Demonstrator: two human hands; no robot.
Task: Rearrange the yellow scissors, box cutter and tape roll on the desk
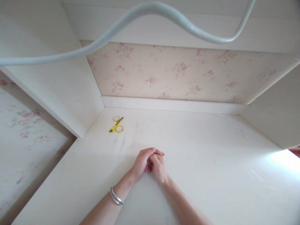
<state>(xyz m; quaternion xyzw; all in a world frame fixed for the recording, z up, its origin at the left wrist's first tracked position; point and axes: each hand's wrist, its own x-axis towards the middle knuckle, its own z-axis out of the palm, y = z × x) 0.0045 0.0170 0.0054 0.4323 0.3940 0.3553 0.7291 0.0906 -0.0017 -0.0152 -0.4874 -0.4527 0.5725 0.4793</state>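
My left hand (141, 162) and my right hand (159, 167) are clasped together on the white desk top (199, 162), near the middle of the view. The fingers are closed and folded over each other; whether anything lies between the palms is hidden. Two silver bangles (116, 197) circle my left wrist. Farther back at the left, apart from both hands, lies a yellow and black utility knife (116, 124). One yellow tape ring (116, 118) is behind the knife, and another yellow ring (119, 129) touches its near side.
A pale cable (150, 7) curves across the top of the view. White panels (53, 78) rise at the left and right of the desk. Floral wallpaper (164, 72) covers the back wall above a white ledge (173, 104).
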